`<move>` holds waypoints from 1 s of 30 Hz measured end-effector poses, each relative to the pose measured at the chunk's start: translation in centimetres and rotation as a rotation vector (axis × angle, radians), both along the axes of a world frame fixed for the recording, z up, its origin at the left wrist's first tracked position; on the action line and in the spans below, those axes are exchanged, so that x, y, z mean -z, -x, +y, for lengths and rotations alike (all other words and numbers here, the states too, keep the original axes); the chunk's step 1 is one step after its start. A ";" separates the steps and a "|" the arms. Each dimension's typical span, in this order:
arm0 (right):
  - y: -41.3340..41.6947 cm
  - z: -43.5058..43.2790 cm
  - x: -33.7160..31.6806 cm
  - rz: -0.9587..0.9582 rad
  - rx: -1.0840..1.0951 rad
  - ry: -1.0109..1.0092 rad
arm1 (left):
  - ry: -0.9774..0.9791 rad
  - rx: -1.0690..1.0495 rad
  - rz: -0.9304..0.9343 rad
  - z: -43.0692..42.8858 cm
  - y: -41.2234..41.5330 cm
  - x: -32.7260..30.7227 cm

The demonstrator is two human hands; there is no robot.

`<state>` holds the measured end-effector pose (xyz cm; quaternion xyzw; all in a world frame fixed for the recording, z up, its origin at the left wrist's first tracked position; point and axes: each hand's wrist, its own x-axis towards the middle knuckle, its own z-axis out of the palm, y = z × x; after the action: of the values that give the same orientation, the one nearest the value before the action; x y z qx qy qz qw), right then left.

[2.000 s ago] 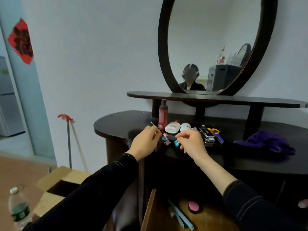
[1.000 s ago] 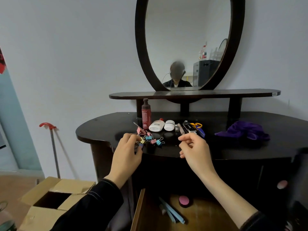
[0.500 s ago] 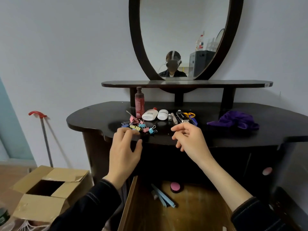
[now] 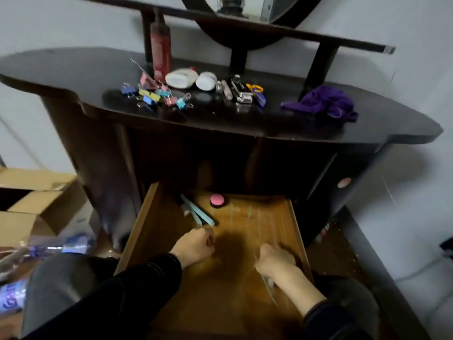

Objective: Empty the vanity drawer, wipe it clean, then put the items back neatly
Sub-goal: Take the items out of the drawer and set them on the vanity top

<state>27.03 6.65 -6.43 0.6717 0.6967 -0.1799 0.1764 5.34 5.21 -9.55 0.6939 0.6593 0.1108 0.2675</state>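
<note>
The wooden vanity drawer is pulled open below the dark vanity top. Inside lie pale blue sticks at the back left and a round pink compact behind them. My left hand is in the drawer with curled fingers, just short of the near end of the sticks. My right hand is low at the drawer's right side, blurred, over a thin pale stick. Whether either hand grips anything is unclear.
On the vanity top are coloured binder clips, a red bottle, white containers, a stapler, scissors and a purple cloth. A cardboard box and plastic bottles stand on the floor at left.
Both hands left the binder clips on the vanity top and dropped into the open drawer. My view tilted down from the mirror to the drawer.
</note>
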 end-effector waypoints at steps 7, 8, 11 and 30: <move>1.3 1.4 5.1 -0.209 -0.004 0.027 | 0.030 -0.015 -0.039 0.2 0.6 3.5; 1.5 1.7 5.4 -0.208 0.003 0.008 | 0.018 -0.038 -0.049 0.2 0.8 3.4; 2.4 2.1 5.7 -0.154 -0.002 -0.070 | -0.025 -0.113 -0.066 0.4 1.1 3.1; 6.1 4.4 6.9 0.977 0.390 -0.048 | -0.206 -0.257 0.140 6.1 2.6 3.6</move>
<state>20.89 11.05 -13.37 0.6306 0.5636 -0.4855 -0.2214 2.73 11.27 -13.15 0.6336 0.7448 0.1624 0.1318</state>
